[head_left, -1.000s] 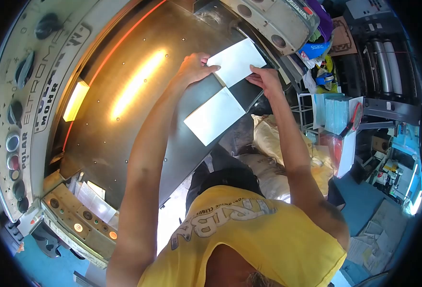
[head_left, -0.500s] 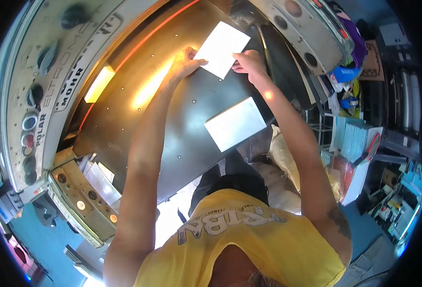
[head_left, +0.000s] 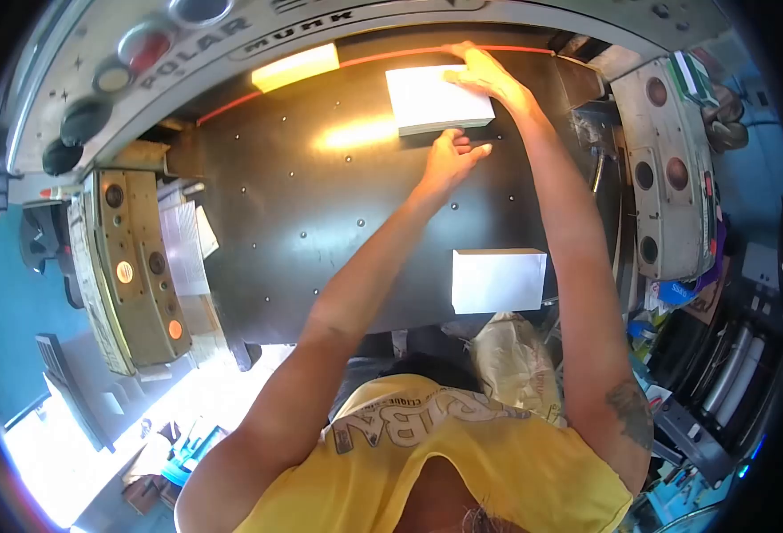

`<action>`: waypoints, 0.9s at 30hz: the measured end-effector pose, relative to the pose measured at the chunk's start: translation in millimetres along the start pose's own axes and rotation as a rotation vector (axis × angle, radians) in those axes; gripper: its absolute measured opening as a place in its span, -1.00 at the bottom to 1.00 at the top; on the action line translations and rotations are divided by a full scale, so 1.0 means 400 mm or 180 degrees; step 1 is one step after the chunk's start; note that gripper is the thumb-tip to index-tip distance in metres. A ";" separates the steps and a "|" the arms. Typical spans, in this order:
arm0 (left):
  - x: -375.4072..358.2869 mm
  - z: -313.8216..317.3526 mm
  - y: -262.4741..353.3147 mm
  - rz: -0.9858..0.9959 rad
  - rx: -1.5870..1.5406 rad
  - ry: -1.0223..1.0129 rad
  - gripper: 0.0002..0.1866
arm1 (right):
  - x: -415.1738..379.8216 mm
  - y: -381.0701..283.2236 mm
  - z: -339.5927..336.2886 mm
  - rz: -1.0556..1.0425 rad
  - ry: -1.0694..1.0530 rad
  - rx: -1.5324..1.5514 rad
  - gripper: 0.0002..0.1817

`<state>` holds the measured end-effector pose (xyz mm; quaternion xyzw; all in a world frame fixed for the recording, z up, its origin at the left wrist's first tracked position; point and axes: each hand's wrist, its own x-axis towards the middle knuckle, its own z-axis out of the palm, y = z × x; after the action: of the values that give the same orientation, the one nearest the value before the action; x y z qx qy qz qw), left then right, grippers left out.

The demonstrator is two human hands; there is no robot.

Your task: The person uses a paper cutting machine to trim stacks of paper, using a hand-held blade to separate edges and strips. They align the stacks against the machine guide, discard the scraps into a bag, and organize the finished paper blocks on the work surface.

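Observation:
A thick stack of white paper (head_left: 427, 96) lies on the dark metal table (head_left: 320, 266) near its far side. Across the stack's far right corner reaches my right hand (head_left: 493, 82), thumb over the top sheet and fingers stretched past the back edge. At the front edge, fingertips close to the sheets, is my left hand (head_left: 452, 164), its fingers apart. A second white stack (head_left: 498, 282) sits closer to my body, by the table's front right edge, with neither hand on it.
The big cutting machine's front panel (head_left: 294, 35) spans the back of the table. Control boxes stand at the left (head_left: 138, 258) and the right (head_left: 675, 169). A yellow-lit block (head_left: 295, 68) and a red line mark the rear. A pale sack (head_left: 516, 360) rests below the front edge.
My view has turned. The stack both hands held by its sides now lies flatter and squarer toward the back; my left hand has moved to its front, my right to its far corner.

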<state>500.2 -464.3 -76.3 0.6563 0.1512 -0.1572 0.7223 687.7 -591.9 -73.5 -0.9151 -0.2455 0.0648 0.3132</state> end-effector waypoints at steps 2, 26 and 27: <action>-0.017 -0.100 -0.042 0.0602 0.0882 -0.0040 -0.37 | -0.056 -0.056 -0.008 0.0457 0.0749 0.0385 -0.16; 0.157 -0.570 0.039 0.2452 0.2494 0.2900 -0.22 | -0.020 -0.189 0.256 0.1268 0.2389 0.0137 0.05; 0.155 -0.610 0.045 0.2200 0.2610 0.3164 -0.09 | 0.007 -0.184 0.259 0.1217 0.2426 0.0069 0.05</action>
<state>561.1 -221.5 -109.2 0.8780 0.1744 0.3523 0.2730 631.9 -484.1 -111.4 -0.8993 0.0627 -0.2186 0.3735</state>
